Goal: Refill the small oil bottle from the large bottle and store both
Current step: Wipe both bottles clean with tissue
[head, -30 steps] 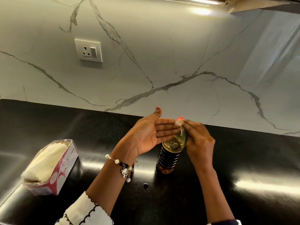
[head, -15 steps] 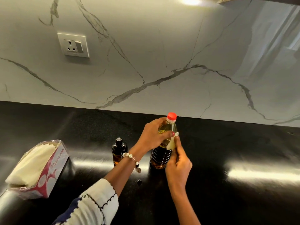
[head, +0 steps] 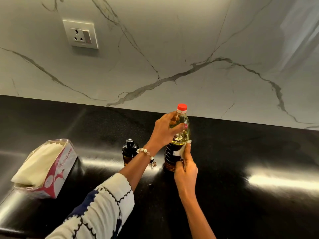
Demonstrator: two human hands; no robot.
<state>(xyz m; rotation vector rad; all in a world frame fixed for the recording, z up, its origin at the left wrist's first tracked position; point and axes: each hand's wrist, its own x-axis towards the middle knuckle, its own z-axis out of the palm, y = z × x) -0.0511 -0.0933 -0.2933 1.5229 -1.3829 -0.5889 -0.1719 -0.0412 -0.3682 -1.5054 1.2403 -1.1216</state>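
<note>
Large bottle (head: 178, 135) stands upright on the worktop (head: 250, 152), near its back edge, red cap (head: 182, 107) on. Your left hand (head: 164, 131) is curled round its shoulder, just under the cap. Your right hand (head: 185, 167) pinches a scrap of tissue (head: 179, 151) against the bottle's side, at the top of the dark label. Small bottle (head: 129, 150) stands just left of it, black top on, partly behind your left wrist.

Judgement: the clear plastic wall will give under a squeeze, and may be oily, so slippery. It looks mostly full, so fairly heavy. Hold at the shoulder or around the labelled body, not by the cap.

Tissue box (head: 44, 167) lies towards the worktop's left end.
</note>
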